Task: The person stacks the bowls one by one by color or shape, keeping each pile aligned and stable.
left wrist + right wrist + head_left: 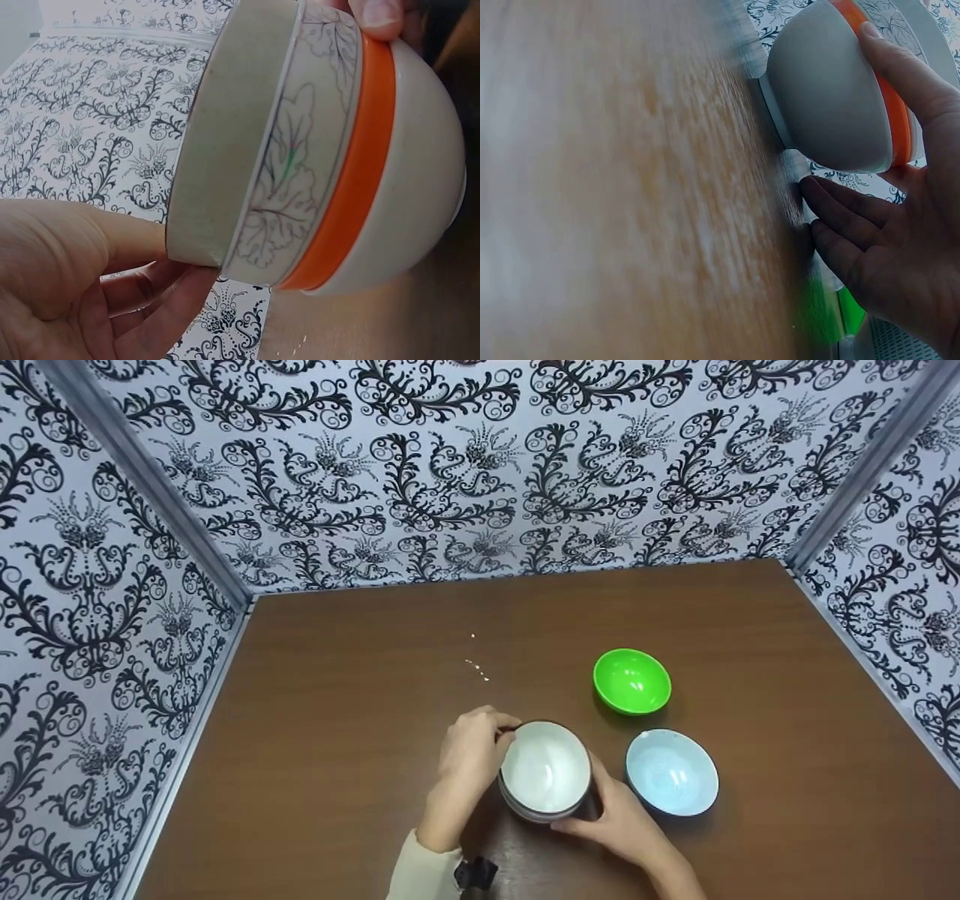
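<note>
Nested bowls stand between both hands at the front of the table. The top bowl has a pale inside and a thin dark rim. Below it, a bowl with a grey leaf pattern sits inside a white bowl with an orange band. My left hand pinches the top bowl's rim between thumb and fingers. Round the lower white bowl's right side, my right hand holds with the thumb on its orange band; some fingers extend below, near the tabletop.
A light blue bowl stands just right of my right hand. Behind it is a bright green bowl. Small white specks lie on the brown table. Patterned walls enclose the back and sides.
</note>
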Action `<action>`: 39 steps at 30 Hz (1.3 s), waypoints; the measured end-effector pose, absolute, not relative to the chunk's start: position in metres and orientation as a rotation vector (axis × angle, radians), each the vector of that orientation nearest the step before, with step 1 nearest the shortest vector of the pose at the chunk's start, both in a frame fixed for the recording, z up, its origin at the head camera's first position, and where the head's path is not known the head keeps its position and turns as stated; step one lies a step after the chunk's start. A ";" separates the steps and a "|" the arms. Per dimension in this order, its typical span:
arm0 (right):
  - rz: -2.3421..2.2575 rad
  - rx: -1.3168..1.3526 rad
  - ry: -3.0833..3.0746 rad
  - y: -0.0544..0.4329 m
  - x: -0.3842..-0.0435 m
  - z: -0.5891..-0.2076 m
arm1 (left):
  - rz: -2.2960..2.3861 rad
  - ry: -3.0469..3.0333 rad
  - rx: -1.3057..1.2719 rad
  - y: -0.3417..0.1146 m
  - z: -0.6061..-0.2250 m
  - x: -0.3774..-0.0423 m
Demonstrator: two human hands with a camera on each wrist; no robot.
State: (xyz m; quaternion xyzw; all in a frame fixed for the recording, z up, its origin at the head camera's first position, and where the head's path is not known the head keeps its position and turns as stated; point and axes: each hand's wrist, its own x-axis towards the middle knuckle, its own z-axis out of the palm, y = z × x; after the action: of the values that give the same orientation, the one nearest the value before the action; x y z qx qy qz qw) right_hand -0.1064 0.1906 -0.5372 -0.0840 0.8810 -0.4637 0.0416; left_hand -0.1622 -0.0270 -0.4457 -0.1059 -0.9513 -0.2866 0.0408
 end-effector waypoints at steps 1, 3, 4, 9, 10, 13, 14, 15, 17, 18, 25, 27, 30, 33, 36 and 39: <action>-1.420 -0.256 2.696 0.191 -0.106 -0.537 | -0.887 -2.908 -0.323 -0.027 -0.446 -0.162; -1.423 -0.251 2.690 0.191 -0.106 -0.537 | -0.908 -2.894 -0.322 -0.027 -0.448 -0.162; -1.421 -0.249 2.691 0.191 -0.106 -0.537 | -0.920 -2.888 -0.322 -0.028 -0.448 -0.161; -1.412 -0.250 2.700 0.191 -0.106 -0.537 | -0.980 -2.864 -0.314 -0.029 -0.451 -0.160; -1.411 -0.251 2.703 0.191 -0.106 -0.537 | -0.997 -2.861 -0.313 -0.029 -0.451 -0.160; -1.409 -0.255 2.708 0.190 -0.106 -0.537 | -1.056 -2.845 -0.308 -0.031 -0.453 -0.160; -1.411 -0.256 2.704 0.190 -0.106 -0.537 | -1.072 -2.842 -0.306 -0.031 -0.453 -0.160; -1.413 -0.257 2.702 0.190 -0.106 -0.537 | -1.088 -2.838 -0.304 -0.031 -0.453 -0.160; -1.416 -0.256 2.693 0.190 -0.107 -0.537 | -1.120 -2.830 -0.301 -0.032 -0.454 -0.159; -1.420 -0.255 2.686 0.191 -0.107 -0.537 | -1.135 -2.828 -0.299 -0.032 -0.454 -0.159; -1.426 -0.250 2.667 0.191 -0.108 -0.537 | -1.235 -2.802 -0.293 -0.034 -0.455 -0.157; -1.424 -0.247 2.668 0.191 -0.108 -0.537 | -1.246 -2.789 -0.296 -0.035 -0.456 -0.156; -1.422 -0.243 2.663 0.191 -0.108 -0.537 | -1.274 -2.760 -0.298 -0.036 -0.459 -0.154; -1.411 -0.241 2.670 0.191 -0.109 -0.538 | -1.299 -2.718 -0.307 -0.037 -0.463 -0.152; -1.398 -0.241 2.680 0.191 -0.109 -0.538 | -1.314 -2.678 -0.316 -0.039 -0.467 -0.149; -1.395 -0.248 2.688 0.191 -0.109 -0.538 | -1.349 -2.643 -0.326 -0.040 -0.471 -0.147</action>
State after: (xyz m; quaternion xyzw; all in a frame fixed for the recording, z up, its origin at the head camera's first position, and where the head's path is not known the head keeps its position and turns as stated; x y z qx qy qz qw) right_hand -0.1088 0.1907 -0.5377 -0.0815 0.8835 -0.4584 0.0517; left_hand -0.1471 -0.0395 -0.4710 -0.1087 -0.8827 -0.4505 0.0783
